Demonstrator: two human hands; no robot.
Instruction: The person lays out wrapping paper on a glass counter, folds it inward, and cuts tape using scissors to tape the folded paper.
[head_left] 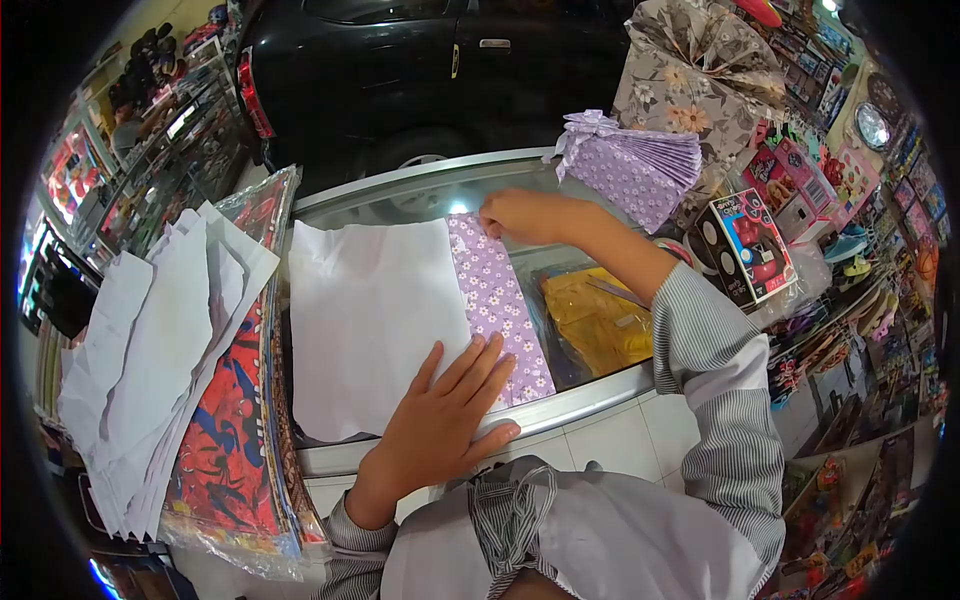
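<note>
Pressing down with fingers spread, the left hand [445, 420] lies flat across the line where the white sheet [375, 320] meets a purple floral strip [500, 310], both on the glass counter [600, 390] in front of the person. The right hand [520, 216] has its fingers curled at the strip's far end; from where I stand I cannot tell whether they pinch the paper or merely rest on it.

To my eye, the likeliest trouble is a skewed edge: should the two hands push unevenly, the strip could run crooked, or a hard drag could crease it. Smooth glass may also let the paper slip, since its left side has no hand on it, and the white sheet already looks rippled along its far edge.

Just left of it, loose white papers [160, 350] lie fanned over plastic-wrapped Spider-Man prints [235, 430], and a knock could send some across. On the right, beyond the forearm, a pleated purple floral package [630, 165] and a boxed toy [755, 245] crowd that end, limiting room for the elbow. A yellow plastic-wrapped item [595, 325] shows beside the strip. Past the far rim stands a black car [390, 80].
</note>
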